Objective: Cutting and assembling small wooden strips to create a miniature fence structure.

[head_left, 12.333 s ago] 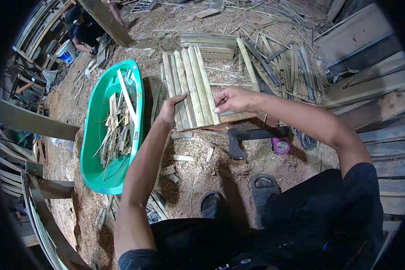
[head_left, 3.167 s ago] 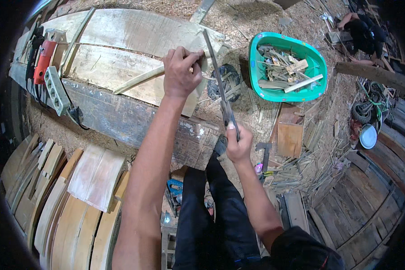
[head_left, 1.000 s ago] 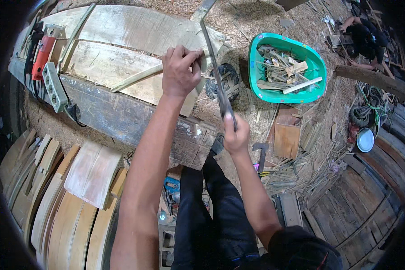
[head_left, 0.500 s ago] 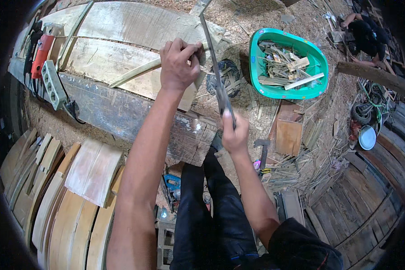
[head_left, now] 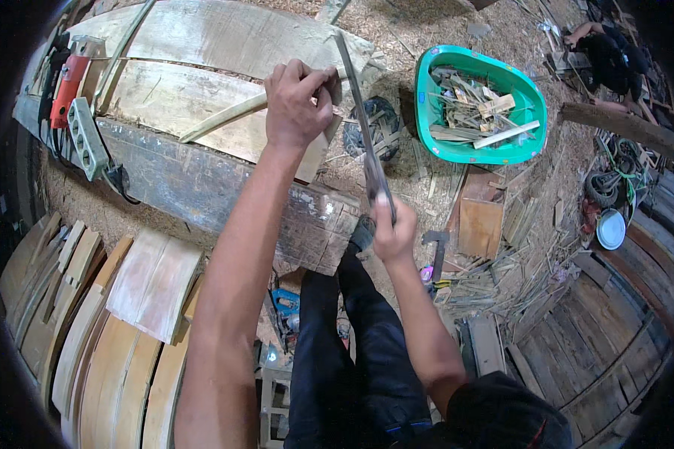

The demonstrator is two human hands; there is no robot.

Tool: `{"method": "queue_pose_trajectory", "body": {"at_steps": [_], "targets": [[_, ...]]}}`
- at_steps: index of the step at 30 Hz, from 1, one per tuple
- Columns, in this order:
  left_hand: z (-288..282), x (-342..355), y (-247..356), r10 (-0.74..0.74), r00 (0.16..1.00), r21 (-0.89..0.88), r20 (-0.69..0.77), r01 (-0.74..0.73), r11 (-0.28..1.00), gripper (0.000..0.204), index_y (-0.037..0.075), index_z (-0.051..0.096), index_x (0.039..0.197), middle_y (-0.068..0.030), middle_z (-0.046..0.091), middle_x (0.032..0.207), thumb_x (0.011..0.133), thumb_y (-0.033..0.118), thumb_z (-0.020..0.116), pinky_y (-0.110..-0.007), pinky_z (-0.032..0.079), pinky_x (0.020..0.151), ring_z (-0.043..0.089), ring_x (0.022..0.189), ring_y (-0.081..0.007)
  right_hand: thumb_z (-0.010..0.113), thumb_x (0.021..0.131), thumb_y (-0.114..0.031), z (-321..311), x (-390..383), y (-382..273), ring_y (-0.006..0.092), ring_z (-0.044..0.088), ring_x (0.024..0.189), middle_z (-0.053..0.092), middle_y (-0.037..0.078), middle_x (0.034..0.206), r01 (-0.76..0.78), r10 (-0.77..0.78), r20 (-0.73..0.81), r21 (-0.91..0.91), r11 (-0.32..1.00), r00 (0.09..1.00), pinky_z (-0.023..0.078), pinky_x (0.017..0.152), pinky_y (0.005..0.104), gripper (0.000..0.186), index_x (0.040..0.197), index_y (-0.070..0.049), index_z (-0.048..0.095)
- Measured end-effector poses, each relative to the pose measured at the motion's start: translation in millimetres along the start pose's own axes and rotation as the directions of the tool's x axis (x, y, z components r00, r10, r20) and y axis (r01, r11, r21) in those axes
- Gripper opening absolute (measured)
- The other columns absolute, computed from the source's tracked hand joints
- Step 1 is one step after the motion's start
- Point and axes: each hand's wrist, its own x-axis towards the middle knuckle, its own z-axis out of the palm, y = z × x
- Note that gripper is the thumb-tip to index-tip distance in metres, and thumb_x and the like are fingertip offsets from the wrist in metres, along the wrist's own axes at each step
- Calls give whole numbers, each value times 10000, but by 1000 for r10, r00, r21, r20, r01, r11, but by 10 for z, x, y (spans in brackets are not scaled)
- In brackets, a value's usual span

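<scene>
My left hand (head_left: 298, 108) is closed around a slim, slightly curved wooden strip (head_left: 228, 118) and presses it down on the pale boards (head_left: 187, 90) of the bench. The strip's end sticks out past my fingers to the right. In my right hand (head_left: 394, 230) is a handsaw (head_left: 362, 112), seen almost edge-on, its long dark blade pointing up and away. The blade crosses the strip's protruding end, just right of my left hand. My right fingers hide most of the saw's handle.
A red power tool (head_left: 69, 90) and a power strip (head_left: 87, 138) lie at the bench's left. A green tub (head_left: 481, 105) holds wood scraps. A hammer (head_left: 438, 251) lies on the shavings-strewn floor. Curved planks (head_left: 120, 382) are stacked lower left. Another person (head_left: 614, 56) is far right.
My right hand has drawn the saw slightly back toward me, so the blade's far tip sits lower in view. My left hand and the strip stay nearly still.
</scene>
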Motion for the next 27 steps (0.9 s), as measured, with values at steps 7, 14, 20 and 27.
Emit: {"method": "queue_pose_trajectory", "body": {"at_steps": [7,14,20,27], "targets": [[-34,21,6,17,1000,41,4,-17,999,266,174,751,942,-20,534,817,713,69,666,-379,398,797,529,839,-231,558,975,-239,33,4,102,102,410,521,413,32,539,20,-21,31,31,999,999,337,487,324,350,709,-14,533],[-38,73,0,13,1000,44,21,-14,999,235,162,745,934,-23,546,833,725,86,670,-385,399,808,532,847,-232,545,984,-233,184,443,-85,72,386,523,395,5,542,5,-11,53,100,995,999,312,472,307,370,687,-16,500],[-11,240,-11,-200,978,6,54,200,980,157,142,723,963,-40,590,942,837,193,644,-404,398,861,543,918,-259,558,977,-204,123,361,25,45,364,528,413,-56,554,3,-10,53,134,991,999,294,466,287,374,648,-42,485],[200,495,-56,-293,951,399,-98,307,864,485,141,447,1410,-175,356,1505,984,374,443,-600,198,1134,301,1428,-329,556,978,-217,102,319,-84,58,387,556,405,-9,569,-50,39,83,134,990,996,318,489,298,379,659,-25,491]]}}
